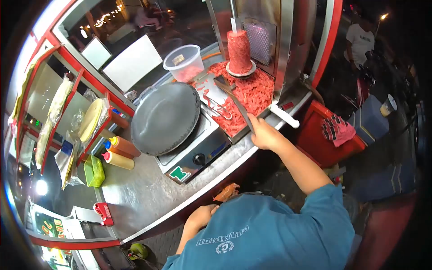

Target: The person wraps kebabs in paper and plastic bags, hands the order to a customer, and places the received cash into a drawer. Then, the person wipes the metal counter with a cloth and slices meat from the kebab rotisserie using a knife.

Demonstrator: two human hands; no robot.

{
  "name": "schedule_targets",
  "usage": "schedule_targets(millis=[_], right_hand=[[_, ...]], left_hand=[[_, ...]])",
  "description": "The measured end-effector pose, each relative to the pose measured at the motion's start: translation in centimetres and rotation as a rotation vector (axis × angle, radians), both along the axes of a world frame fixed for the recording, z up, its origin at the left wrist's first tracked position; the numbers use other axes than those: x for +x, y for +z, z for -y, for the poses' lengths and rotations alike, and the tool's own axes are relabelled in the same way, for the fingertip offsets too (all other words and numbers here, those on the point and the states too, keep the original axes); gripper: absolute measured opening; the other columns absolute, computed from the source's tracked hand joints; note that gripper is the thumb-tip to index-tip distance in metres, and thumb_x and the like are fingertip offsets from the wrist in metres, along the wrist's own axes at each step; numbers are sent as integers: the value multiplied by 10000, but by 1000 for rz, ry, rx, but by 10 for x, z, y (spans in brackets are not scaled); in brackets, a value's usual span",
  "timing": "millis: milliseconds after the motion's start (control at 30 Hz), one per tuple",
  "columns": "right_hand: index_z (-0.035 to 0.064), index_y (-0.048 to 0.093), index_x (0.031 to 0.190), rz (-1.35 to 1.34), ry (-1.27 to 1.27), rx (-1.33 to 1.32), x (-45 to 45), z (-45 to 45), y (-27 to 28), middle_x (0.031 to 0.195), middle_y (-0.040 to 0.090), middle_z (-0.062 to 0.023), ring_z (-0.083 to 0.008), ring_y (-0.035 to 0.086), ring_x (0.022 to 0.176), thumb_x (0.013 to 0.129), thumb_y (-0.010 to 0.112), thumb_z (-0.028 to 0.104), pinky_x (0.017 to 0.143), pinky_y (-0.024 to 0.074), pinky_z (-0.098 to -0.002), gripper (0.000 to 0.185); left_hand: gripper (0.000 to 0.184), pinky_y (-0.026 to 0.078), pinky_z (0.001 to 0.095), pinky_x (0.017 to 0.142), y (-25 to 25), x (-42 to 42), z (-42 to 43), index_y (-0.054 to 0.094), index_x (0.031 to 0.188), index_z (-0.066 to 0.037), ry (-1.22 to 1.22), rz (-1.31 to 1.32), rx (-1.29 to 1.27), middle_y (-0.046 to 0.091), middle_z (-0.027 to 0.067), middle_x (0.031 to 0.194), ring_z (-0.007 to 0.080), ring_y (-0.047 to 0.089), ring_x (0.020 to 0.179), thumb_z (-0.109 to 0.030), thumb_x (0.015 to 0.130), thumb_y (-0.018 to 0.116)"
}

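One wooden spatula point(238, 105) | right fingers point(255, 124) gripping it | blade point(222, 84) beyond them, over tray point(210, 90) | left fingers point(211, 209): can't tell

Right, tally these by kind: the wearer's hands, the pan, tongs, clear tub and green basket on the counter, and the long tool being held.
Hands: 2 (right hand, left hand)
Pan: 1
Tongs: 1
Clear tub: 1
Green basket: 1
Long tool: 1
Total: 7
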State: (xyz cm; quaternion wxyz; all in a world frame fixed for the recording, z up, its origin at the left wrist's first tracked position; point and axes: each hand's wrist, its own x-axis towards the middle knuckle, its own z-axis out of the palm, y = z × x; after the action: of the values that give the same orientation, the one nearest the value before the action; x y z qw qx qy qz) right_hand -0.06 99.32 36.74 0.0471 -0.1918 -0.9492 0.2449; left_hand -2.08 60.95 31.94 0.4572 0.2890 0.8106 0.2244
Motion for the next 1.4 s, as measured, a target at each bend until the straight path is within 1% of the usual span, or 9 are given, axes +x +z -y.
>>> schedule_targets(millis=[400, 567, 767, 867, 933, 1000, 1100, 1267, 1400], right_hand=[[16, 556, 1417, -311, 119, -414, -8, -60, 30, 1227, 683, -257, -367, 678, 1124, 1015, 603, 175, 974, 512, -405, 435], [-8, 524, 1351, -531, 83, -495, -22, -43, 3, 1083, 685, -233, -353, 691, 994, 1066, 532, 186, 875, 533, -419, 345], [13, 445, 1217, -588, 160, -715, 33, 41, -13, 950, 632, -220, -399, 673, 830, 1089, 485, 169, 712, 528, -436, 206], [16, 496, 1204, -576, 406, -749, 41, 53, -8, 1010, 630, -234, -452, 663, 955, 1049, 532, 106, 788, 528, -474, 183], [9, 571, 1109, -591, 499, -593, 36, 31, 9, 1002, 627, -200, -405, 656, 976, 1019, 570, 89, 826, 525, -438, 120], [28, 645, 1047, -682, 255, -546, 30, -6, 5, 998, 659, -126, -224, 666, 897, 953, 617, 6, 792, 541, -340, 100], [22, 653, 1017, -793, -151, -119, 32, -82, -5, 979, 647, -134, -297, 656, 900, 904, 679, 14, 812, 540, -378, 116], [29, 639, 1088, -73, -348, 72, 66, -137, -26, 1136, 656, -211, -428, 610, 1122, 972, 665, 352, 940, 507, -508, 343], [24, 544, 1301, 86, -345, 144, 44, -109, -32, 1211, 661, -259, -451, 646, 1114, 978, 641, 389, 951, 513, -542, 496]], left_hand=[[446, 521, 471, 927, 26, 8, -53, 594, 1372, -48, 54, -61, 65, 691, 316, 1098, 489, 653, 1064, -361, 1077, 474], [463, 481, 427, 1061, 37, -2, -108, 483, 1487, 6, 290, 339, 541, 664, 217, 1331, 349, 622, 1273, -264, 1112, 438], [632, 337, 430, 1211, 50, -15, -197, 107, 1637, -8, 350, -23, 907, 347, 218, 1613, 305, 417, 1470, -242, 1129, 402], [404, 493, 387, 1061, 43, -28, -197, 374, 1469, 2, 551, -20, 971, 596, 165, 1330, 248, 638, 1200, -130, 1095, 453], [386, 565, 385, 944, 54, -26, -187, 406, 1443, -24, 688, 15, 1117, 563, 61, 1011, 222, 694, 1003, -157, 1090, 487], [442, 603, 353, 742, 53, -26, -152, 355, 1477, -31, 752, 119, 1094, 605, 94, 958, 221, 715, 781, -264, 1114, 447], [556, 551, 327, 491, 50, 2, -113, 256, 1553, -93, 828, 193, 1131, 593, 118, 938, 212, 643, 559, -408, 1117, 401], [552, 456, 260, 522, 30, 35, -78, 326, 1480, -50, 736, 274, 1112, 569, 89, 985, 117, 516, 595, -405, 1092, 493], [466, 317, 219, 473, 36, 18, -56, 419, 1356, -41, 713, 485, 1207, 542, 68, 1007, 66, 394, 564, -435, 1107, 434]])
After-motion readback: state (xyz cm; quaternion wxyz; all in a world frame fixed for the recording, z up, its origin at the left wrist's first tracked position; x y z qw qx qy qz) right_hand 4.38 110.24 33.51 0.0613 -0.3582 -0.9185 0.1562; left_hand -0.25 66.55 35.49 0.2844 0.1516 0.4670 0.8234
